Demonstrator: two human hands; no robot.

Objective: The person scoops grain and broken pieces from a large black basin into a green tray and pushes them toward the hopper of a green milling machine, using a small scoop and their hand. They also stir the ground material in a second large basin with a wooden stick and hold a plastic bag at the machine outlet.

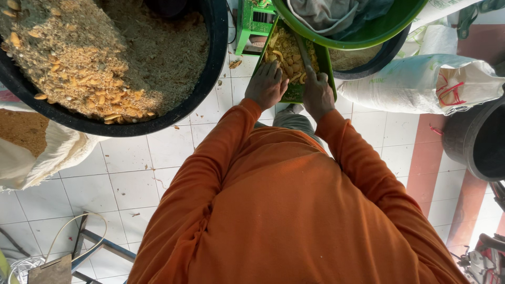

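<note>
Both my arms, in orange sleeves, reach forward to a green chute tray (326, 63) filled with yellow chopped pieces (285, 48). My left hand (266, 84) lies flat, fingers spread, on the near end of the tray at the edge of the pieces. My right hand (317, 93) rests on the tray's near right part, fingers curled over the pieces; whether it grips anything is unclear. The tray leads up to a green machine frame (252, 21).
A big black tub (208, 79) of ground meal and yellow pieces sits at the upper left. A green basin (368, 34) holding cloth overhangs the tray. White sacks (421, 81) lie right, a dark bucket (473, 139) at far right, a meal-filled sack (31, 147) left.
</note>
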